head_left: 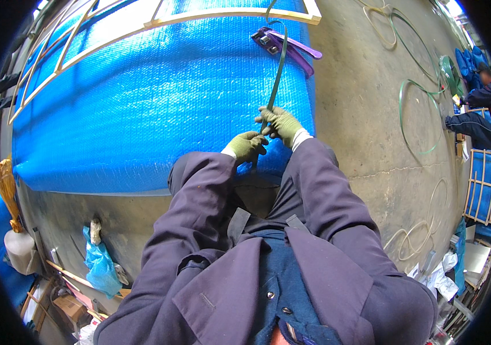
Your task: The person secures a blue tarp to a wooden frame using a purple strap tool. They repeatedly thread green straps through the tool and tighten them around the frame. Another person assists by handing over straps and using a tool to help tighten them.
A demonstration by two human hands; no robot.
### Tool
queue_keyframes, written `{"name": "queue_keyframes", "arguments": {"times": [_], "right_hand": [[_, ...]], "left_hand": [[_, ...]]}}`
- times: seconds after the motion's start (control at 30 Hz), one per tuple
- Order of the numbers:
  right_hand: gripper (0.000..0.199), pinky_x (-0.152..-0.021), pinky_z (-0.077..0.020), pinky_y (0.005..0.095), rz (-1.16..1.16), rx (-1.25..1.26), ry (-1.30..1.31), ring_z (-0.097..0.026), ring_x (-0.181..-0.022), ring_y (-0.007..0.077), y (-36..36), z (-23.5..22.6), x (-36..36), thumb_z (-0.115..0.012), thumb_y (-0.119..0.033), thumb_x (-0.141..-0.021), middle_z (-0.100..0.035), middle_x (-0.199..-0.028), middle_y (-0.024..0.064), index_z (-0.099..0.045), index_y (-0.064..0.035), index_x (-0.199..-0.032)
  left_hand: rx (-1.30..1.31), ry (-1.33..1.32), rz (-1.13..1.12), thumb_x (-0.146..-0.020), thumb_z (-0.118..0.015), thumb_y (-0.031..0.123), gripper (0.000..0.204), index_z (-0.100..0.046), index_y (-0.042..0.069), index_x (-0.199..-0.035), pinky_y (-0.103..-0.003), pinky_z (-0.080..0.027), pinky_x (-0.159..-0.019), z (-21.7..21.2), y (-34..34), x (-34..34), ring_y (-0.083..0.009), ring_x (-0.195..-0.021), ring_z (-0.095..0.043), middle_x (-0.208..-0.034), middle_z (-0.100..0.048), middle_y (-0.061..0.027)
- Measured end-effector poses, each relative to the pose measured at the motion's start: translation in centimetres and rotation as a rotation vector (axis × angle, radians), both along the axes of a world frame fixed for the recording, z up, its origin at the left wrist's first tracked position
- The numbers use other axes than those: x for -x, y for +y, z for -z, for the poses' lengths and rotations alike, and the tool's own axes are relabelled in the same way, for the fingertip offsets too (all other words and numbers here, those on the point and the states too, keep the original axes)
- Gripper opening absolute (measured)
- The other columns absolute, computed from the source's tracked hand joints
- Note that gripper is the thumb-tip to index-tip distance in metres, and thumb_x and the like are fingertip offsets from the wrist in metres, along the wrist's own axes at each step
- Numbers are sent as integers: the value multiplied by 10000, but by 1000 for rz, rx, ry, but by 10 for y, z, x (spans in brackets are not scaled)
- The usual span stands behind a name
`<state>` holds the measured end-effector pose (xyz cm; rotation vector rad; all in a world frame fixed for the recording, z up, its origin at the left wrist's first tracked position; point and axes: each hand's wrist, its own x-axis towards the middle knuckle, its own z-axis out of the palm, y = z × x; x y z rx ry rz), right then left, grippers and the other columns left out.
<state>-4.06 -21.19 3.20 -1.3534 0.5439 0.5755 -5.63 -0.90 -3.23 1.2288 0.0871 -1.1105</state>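
A large flat package wrapped in blue bubble wrap (pixel 142 109) lies in front of me. A dark green strap (pixel 279 72) runs over it toward its near edge. My right hand (pixel 280 125), in an olive glove, has its fingers closed round the strap. Just left of it and lower, my left hand (pixel 246 147), gloved alike, pinches at the strap's lower part near the package edge; the fingers partly hide the grip. Farther off, a purple-handled strapping tool (pixel 287 49) rests on the package beside the strap.
A wooden slat frame (pixel 199 17) lies across the package's far side. Loose green strapping (pixel 405 115) coils on the concrete floor at right, with pale strapping (pixel 415 233) nearer. Another person (pixel 478 115) is at far right. Crumpled blue wrap (pixel 100 264) lies at lower left.
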Motion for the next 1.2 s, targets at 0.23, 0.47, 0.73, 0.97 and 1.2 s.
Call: {"name": "queue_keyframes", "arguments": {"times": [0.23, 0.47, 0.73, 0.97, 1.2], "right_hand": [[356, -597, -507, 259, 52, -4, -18, -702, -704, 93, -30, -13, -9, -740, -446, -1080, -824, -1149, 47, -723, -123, -1230], [324, -591, -529, 279, 40, 42, -46, -742, -735, 123, -35, -1, -8, -724, -373, -1099, -825, -1165, 62, -706, -114, -1292], [327, -588, -509, 270, 68, -69, -63, -718, -722, 106, -39, -1, -6, -729, -329, -1099, -817, -1177, 68, -684, -127, -1351], [259, -599, -485, 287, -1, 20, -30, -712, -728, 109, -47, 0, -14, -788, -400, -1051, -826, -1080, 22, -740, -165, -1150], [288, -803, -528, 362, 28, -4, -24, -753, -916, 149, -50, 3, -13, -805, -361, -1039, -827, -1093, -1, -744, -179, -1254]], "left_hand": [[-58, -23, 100, -1138, -648, 334, 298, -750, 65, -1218, -309, -465, -584, -19, 5, 3, -124, -707, -632, -945, -777, -73], [-124, -106, 119, -1141, -639, 316, 286, -746, 58, -1206, -314, -451, -564, -26, 2, 8, -133, -672, -612, -934, -770, -72], [-120, -52, 105, -1146, -626, 323, 283, -751, 73, -1192, -304, -435, -554, -36, 0, 7, -130, -630, -577, -931, -769, -65], [-128, -64, 137, -1141, -632, 338, 293, -753, 76, -1192, -309, -454, -562, -34, -1, 6, -138, -653, -606, -931, -767, -65], [-112, -50, 133, -1140, -624, 329, 284, -754, 82, -1194, -303, -468, -576, -31, 1, 4, -135, -680, -618, -939, -769, -61]]}}
